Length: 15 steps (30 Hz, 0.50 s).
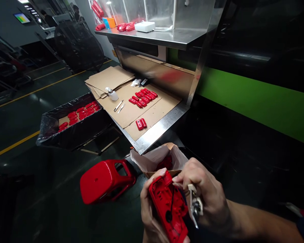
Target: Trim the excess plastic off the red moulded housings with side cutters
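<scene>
My left hand [152,209] is wrapped round a red plastic housing [164,206], hollow side up, with ribs, a dark round hole and a thin dark line inside. Closed and close to its upper right edge, my right hand [202,185] has its thumb and forefinger pinched near a ribbed red end of the housing. Tucked in the same palm is a small metal tool that looks like nippers [195,204], its metal end pointing down. Whether the fingertips also grip a bit of the red plastic is too small to tell.
Beyond my hands stands a lined bag [144,162] with red pieces inside. A cardboard-covered metal bench [154,135] carries red parts [144,98], tweezers [121,107] and a pump bottle [112,94]. At left are a red stool [96,182] and a black-lined bin [50,135] of red parts.
</scene>
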### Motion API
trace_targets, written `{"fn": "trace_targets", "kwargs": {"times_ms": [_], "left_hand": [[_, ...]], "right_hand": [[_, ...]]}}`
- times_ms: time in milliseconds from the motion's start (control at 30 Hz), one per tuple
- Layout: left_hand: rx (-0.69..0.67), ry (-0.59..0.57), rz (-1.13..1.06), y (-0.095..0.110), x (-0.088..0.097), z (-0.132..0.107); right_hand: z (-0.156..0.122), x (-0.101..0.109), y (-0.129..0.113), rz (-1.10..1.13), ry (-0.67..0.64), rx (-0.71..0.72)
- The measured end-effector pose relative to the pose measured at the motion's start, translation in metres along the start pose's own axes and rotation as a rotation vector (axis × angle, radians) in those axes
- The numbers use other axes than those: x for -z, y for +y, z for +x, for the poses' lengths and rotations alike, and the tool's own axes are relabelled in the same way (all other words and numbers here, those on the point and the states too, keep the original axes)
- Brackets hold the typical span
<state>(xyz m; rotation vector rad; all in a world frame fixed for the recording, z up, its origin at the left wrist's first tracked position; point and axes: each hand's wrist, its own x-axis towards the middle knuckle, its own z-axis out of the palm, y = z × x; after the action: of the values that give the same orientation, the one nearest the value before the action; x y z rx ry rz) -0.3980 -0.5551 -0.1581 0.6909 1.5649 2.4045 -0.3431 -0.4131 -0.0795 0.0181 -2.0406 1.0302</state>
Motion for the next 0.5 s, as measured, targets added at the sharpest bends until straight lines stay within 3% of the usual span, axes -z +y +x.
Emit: {"fn": "trace_targets", "kwargs": {"times_ms": [67,233,500], "left_hand": [[-0.021,-0.004,-0.006,0.0022,-0.0030,0.0014],[0.036,0.145,-0.092,0.0072,-0.0090,0.0052],[0.092,0.203,-0.185,0.0082,-0.0077,0.0073]], "right_hand": [[-0.0010,0.0003,-0.0001,0.017,-0.021,0.007],[-0.0024,0.0003,-0.0022,0.067,-0.054,0.018],[-0.0055,-0.0017,-0.0040,0.122,-0.088,-0.013]]}}
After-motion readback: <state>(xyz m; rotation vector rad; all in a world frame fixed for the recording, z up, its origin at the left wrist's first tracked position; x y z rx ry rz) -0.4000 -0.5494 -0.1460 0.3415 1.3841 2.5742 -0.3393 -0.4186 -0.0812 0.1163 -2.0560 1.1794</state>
